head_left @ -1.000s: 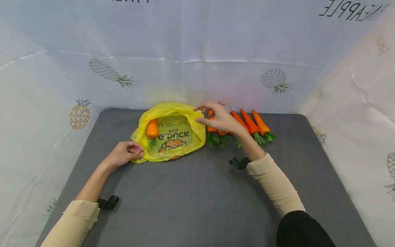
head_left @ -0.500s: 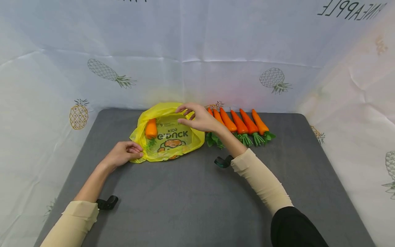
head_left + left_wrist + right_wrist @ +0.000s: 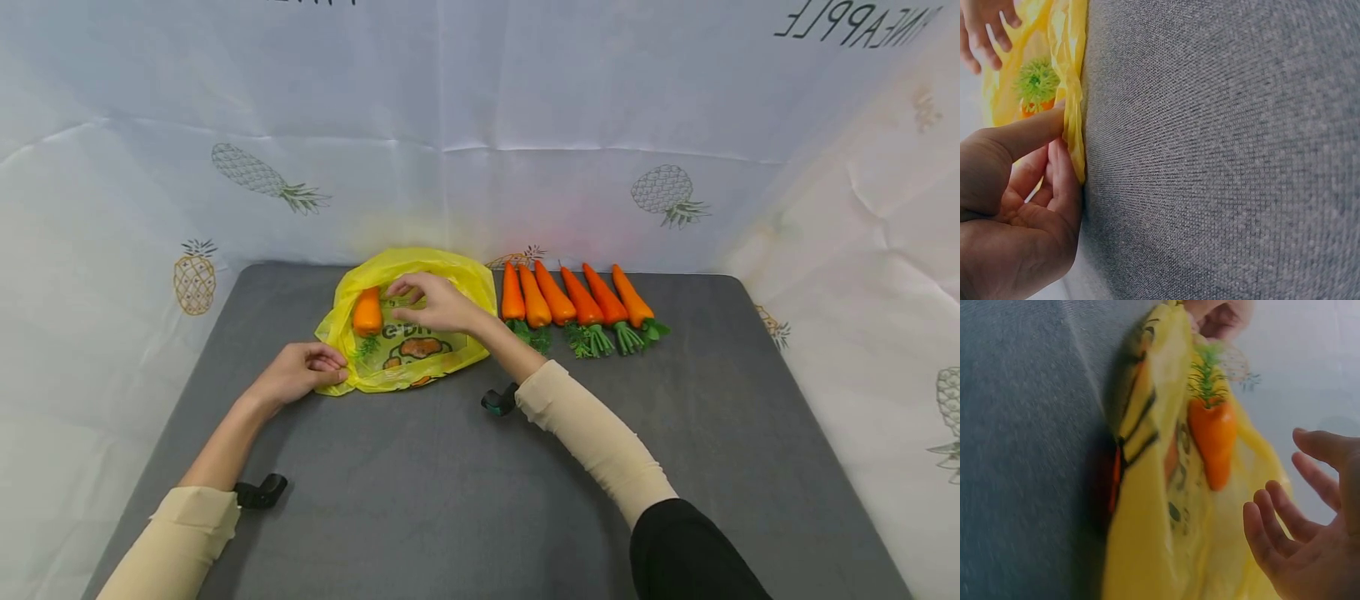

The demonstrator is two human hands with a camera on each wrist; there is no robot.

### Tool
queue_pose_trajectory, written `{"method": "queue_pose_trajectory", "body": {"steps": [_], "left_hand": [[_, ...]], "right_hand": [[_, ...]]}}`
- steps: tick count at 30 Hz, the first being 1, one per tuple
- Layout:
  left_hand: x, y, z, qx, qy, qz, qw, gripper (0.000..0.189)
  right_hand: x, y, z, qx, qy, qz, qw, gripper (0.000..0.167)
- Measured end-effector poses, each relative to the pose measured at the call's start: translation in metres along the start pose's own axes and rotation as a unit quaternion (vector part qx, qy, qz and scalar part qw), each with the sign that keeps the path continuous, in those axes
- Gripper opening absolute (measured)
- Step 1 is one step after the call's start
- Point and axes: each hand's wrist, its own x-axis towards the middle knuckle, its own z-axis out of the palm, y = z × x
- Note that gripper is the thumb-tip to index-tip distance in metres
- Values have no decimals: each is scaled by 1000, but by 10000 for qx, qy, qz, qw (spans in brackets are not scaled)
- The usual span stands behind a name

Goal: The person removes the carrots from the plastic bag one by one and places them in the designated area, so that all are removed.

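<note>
A yellow plastic bag (image 3: 476, 287) lies with its mouth spread at the back of the table, dark lettering on it. Inside, at its left, rests one orange carrot (image 3: 367, 312) with a green top, also plain in the right wrist view as a carrot (image 3: 1213, 440). My left hand (image 3: 300, 372) pinches the bag's near left edge between thumb and fingers; the left wrist view shows the thumb (image 3: 1035, 128) on the yellow film. Over the bag's opening hovers my right hand (image 3: 435, 304), fingers loosely bent and holding nothing, just right of the carrot.
Right of the bag, several orange carrots (image 3: 555, 296) with green tops lie in a row on the grey table (image 3: 420, 492). A white curtain (image 3: 480, 100) with pineapple prints hangs behind the table's far edge.
My right hand has moved left from above the row of carrots to over the bag's opening, uncovering the row's left end. My left hand keeps its pinch on the bag's edge.
</note>
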Motion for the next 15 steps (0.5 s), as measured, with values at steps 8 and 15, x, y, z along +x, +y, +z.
{"method": "queue_pose_trajectory", "body": {"steps": [8, 15], "left_hand": [[2, 2, 0, -33, -28, 1, 10000, 31], [1, 0, 0, 26, -20, -24, 10000, 30]], "right_hand": [[10, 3, 20, -93, -134, 223, 9996, 42], [20, 1, 38, -410, -359, 187, 9983, 46]]}}
